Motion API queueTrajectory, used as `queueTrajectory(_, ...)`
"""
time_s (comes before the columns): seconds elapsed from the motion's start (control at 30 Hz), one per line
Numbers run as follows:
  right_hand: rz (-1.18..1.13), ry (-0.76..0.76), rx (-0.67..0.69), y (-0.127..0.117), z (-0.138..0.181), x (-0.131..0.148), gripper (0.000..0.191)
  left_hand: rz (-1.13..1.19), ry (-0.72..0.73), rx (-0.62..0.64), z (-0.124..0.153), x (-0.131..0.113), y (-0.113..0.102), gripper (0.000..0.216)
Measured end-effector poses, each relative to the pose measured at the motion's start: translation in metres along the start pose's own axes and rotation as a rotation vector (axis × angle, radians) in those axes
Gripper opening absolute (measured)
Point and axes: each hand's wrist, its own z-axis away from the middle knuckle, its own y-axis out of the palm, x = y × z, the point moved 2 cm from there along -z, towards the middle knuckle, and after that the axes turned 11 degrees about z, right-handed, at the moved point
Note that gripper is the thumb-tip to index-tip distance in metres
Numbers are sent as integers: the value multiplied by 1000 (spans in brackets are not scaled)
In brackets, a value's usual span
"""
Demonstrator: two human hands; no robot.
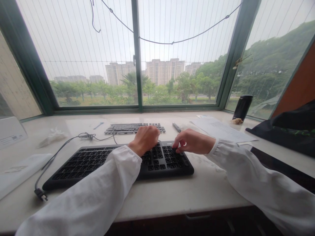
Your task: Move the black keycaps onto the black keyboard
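Note:
A black keyboard base [157, 160] lies on the white counter, its square key sockets bare of keycaps. Behind it, loose dark keycaps [128, 128] are laid out in rows like a keyboard. My left hand [145, 140] is closed over the far edge of the base, left of the number pad, its fingertips hidden by the back of the hand. Over the upper right of the number pad, my right hand [190, 141] has thumb and forefinger pinched together; anything between them is too small to name. White sleeves cover both forearms.
A black cable with a USB plug [40, 195] curls left of the base. A pen-like tool [176, 127], papers [219, 129] and a black cylinder [242, 108] stand or lie behind on the right. A dark flat device [278, 164] and black bag [290, 126] are at right.

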Motion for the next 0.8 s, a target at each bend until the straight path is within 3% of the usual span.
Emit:
queueTrajectory(0.3, -54, 35, 30, -1, 0, 2, 20, 19, -23, 21, 0, -1, -1, 32)
queueTrajectory(0.8, 66, 13, 20, 0, 0, 7, 18, 17, -16, 14, 0, -3, -2, 31)
